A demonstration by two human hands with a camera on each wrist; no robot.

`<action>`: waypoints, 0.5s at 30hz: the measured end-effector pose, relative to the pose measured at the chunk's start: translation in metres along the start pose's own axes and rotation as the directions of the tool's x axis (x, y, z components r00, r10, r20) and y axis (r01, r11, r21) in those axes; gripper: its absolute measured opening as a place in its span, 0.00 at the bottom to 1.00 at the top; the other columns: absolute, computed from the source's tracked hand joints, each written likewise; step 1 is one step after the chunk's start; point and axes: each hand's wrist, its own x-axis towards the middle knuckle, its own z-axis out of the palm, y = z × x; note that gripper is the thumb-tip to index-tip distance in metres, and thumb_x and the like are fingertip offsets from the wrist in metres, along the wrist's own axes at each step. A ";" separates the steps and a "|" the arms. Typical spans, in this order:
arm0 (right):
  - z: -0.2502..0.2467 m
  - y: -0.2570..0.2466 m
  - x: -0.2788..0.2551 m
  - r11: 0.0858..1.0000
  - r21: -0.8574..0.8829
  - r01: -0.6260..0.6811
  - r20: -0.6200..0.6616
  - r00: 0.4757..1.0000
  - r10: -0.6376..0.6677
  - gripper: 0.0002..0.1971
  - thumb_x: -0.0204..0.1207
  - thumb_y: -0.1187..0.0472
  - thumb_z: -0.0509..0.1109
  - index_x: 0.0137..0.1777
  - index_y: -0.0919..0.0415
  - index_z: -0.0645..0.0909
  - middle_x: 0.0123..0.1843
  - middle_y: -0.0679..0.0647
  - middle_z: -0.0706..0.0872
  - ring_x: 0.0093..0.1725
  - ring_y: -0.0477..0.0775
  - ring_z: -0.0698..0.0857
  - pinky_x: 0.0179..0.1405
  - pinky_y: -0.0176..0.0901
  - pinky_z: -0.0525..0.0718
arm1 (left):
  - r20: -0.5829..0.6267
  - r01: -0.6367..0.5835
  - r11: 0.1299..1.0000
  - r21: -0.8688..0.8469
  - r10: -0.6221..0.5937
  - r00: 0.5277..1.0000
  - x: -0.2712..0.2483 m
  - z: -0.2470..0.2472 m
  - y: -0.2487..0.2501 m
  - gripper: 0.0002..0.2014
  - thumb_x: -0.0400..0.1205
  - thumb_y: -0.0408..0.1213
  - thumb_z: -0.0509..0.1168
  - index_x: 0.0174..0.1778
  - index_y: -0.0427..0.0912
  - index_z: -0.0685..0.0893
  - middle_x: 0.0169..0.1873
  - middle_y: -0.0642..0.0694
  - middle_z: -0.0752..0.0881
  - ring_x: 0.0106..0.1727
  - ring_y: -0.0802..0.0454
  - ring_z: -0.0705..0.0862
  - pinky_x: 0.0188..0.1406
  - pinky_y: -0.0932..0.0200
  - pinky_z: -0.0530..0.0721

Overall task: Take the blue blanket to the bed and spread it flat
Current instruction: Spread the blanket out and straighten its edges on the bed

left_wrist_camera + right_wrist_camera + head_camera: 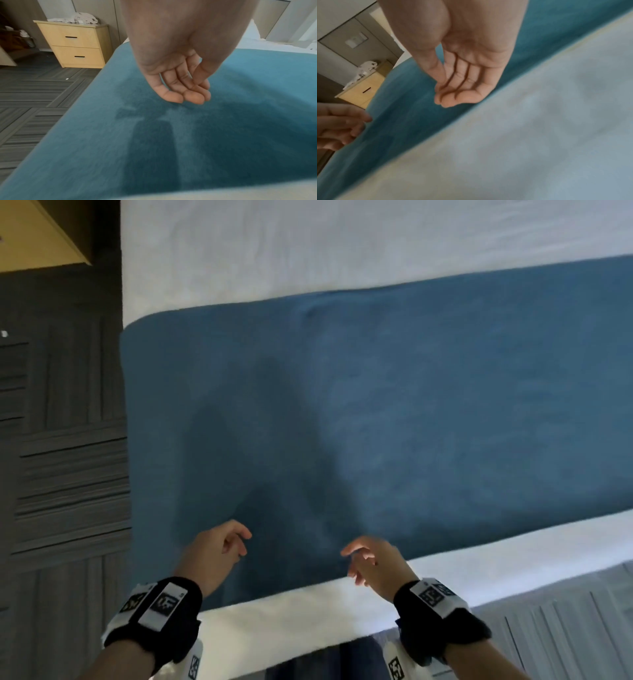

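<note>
Blue blanket [394,405] flat across bed [342,244].
L hand [214,553] & R hand [375,565] above its near edge; fingers [173,96] loosely curled, holding nothing.

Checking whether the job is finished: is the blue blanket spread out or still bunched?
Spread: the blue blanket lies flat across the bed, with both hands off it.

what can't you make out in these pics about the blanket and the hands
- Blue blanket: head view's right edge cuts off its far end; its left end drops over the bed side, hidden.
- Left hand, right hand: whether fingertips touch the blanket is lost to blur.
- Heap on the drawer unit: too small.
</note>
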 end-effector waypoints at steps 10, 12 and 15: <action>0.101 -0.001 -0.032 0.731 0.570 -0.375 0.172 0.925 0.340 0.14 0.78 0.53 0.68 0.44 0.65 0.83 0.43 0.61 0.89 0.39 0.55 0.89 0.41 0.44 0.88 | 0.144 -0.022 0.999 0.048 0.015 0.990 -0.043 -0.010 -0.049 0.18 0.79 0.23 0.58 0.37 0.55 0.79 0.30 0.50 0.87 0.34 0.49 0.84 0.42 0.52 0.83; 0.127 -0.012 -0.031 0.606 0.737 -0.299 0.119 0.940 0.319 0.11 0.77 0.56 0.69 0.43 0.65 0.85 0.43 0.62 0.91 0.41 0.55 0.90 0.43 0.44 0.88 | 0.179 -0.056 0.997 0.051 0.046 0.983 -0.043 -0.020 -0.064 0.19 0.78 0.22 0.58 0.37 0.54 0.79 0.30 0.49 0.86 0.34 0.50 0.84 0.43 0.50 0.84; 0.167 -0.033 -0.018 0.459 0.874 -0.162 -0.015 0.934 0.357 0.08 0.75 0.60 0.72 0.43 0.67 0.84 0.42 0.63 0.90 0.40 0.58 0.90 0.42 0.46 0.89 | 0.272 -0.118 0.989 0.092 0.089 0.958 -0.039 -0.040 -0.090 0.17 0.80 0.25 0.56 0.39 0.53 0.80 0.31 0.48 0.86 0.35 0.53 0.85 0.43 0.56 0.83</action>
